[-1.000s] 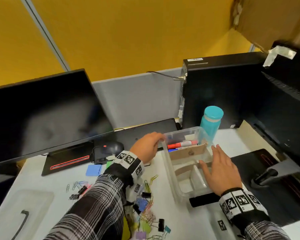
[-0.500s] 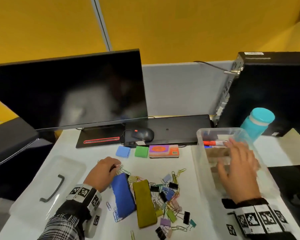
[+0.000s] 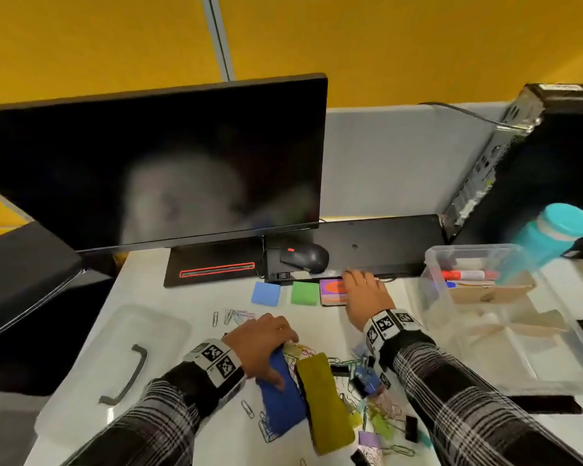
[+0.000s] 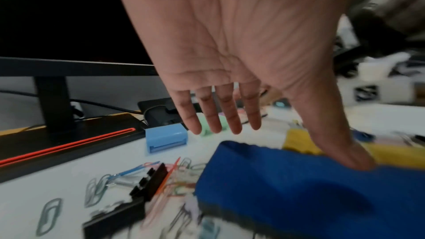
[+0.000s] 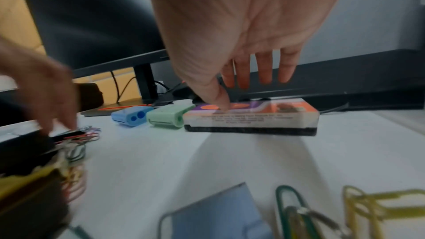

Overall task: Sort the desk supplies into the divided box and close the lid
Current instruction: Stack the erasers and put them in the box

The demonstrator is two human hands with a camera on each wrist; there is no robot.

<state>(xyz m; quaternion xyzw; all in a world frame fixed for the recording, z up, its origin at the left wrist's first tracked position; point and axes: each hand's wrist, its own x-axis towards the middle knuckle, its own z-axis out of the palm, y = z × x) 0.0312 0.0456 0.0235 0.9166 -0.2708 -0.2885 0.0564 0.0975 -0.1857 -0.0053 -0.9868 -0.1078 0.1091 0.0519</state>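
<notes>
Left hand over the far end of the blue eraser, near centre of the counter. Left wrist view: fingers straight and spread above the clips, thumb tip pressing the blue felt; grip wide, nothing enclosed.

Right hand reaches to the far side, over the printed eraser block. Right wrist view: thumb tip touching the block's top, four fingers extended beyond it; grip wide, block not enclosed.

Yellow eraser lies just right of the blue one, edges touching or nearly so. Loose paper clips and binder clips scattered around both.

Blue sharpener and green sharpener sit side by side left of the printed block, near the monitor base.

Divided box open at right of the counter; a red marker lies in its far compartment. Lid lies flat at left, handle up.
</notes>
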